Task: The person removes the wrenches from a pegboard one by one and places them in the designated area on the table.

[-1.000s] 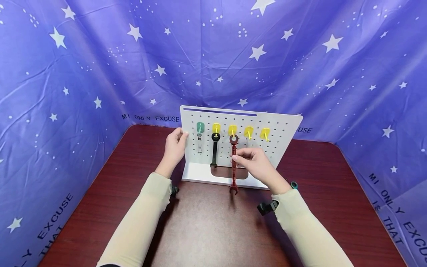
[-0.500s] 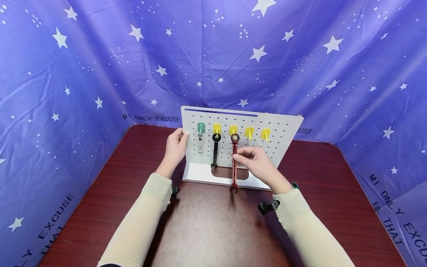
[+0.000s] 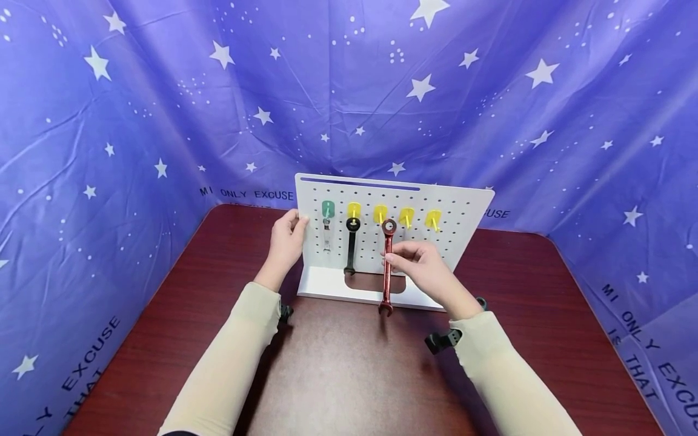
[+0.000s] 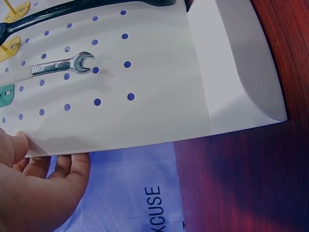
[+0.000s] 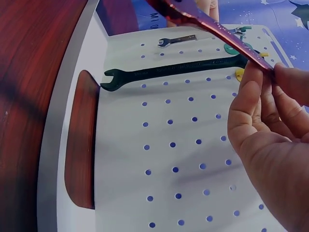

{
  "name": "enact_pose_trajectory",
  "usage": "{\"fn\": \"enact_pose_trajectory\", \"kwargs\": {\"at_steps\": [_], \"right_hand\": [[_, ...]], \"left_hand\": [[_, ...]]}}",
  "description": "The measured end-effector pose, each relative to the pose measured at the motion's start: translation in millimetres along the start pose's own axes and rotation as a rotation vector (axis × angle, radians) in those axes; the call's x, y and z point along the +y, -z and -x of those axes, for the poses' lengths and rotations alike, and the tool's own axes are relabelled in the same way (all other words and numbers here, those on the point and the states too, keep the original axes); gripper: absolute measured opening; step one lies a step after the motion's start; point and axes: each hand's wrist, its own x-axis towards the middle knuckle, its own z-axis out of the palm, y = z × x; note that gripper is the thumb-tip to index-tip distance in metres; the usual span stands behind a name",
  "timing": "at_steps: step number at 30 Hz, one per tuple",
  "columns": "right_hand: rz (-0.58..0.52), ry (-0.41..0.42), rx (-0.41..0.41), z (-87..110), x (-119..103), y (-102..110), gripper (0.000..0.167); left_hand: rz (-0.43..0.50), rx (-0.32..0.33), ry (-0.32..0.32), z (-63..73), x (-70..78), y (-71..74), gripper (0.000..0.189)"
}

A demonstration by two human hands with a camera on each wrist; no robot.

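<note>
My right hand (image 3: 422,266) pinches a red combination wrench (image 3: 387,275) by its shank, thumb in front. Its ring end is uppermost, just right of the third hook (image 3: 380,213), and its open end points down. In the right wrist view the red wrench (image 5: 227,37) is held out in front of the board. My left hand (image 3: 287,235) grips the left edge of the white pegboard (image 4: 164,96), thumb on the front and fingers behind. A black wrench (image 3: 351,248) hangs from the second hook. A small silver wrench (image 4: 58,66) hangs from the green hook (image 3: 328,209).
Two bare yellow hooks (image 3: 406,218) are at the board's right. The board's base stands on a dark red wooden table (image 3: 338,375). A small green ring (image 3: 481,302) shows behind my right wrist. Starry purple cloth (image 3: 349,91) surrounds the table.
The red wrench's ring end has moved from over the third hook slightly to the right and towards me, held by my right hand. My left hand has stayed on the board's edge.
</note>
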Motion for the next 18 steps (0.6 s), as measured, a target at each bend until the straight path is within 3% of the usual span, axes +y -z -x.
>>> {"fn": "enact_pose_trajectory", "kwargs": {"at_steps": [13, 18], "right_hand": [[0.034, -0.036, 0.014, 14.8, 7, 12, 0.025], [0.057, -0.014, 0.024, 19.7, 8, 15, 0.023]], "left_hand": [[-0.012, 0.002, 0.006, -1.1, -1.3, -1.2, 0.015], [-0.01, -0.003, 0.008, -0.4, 0.7, -0.7, 0.015]]}}
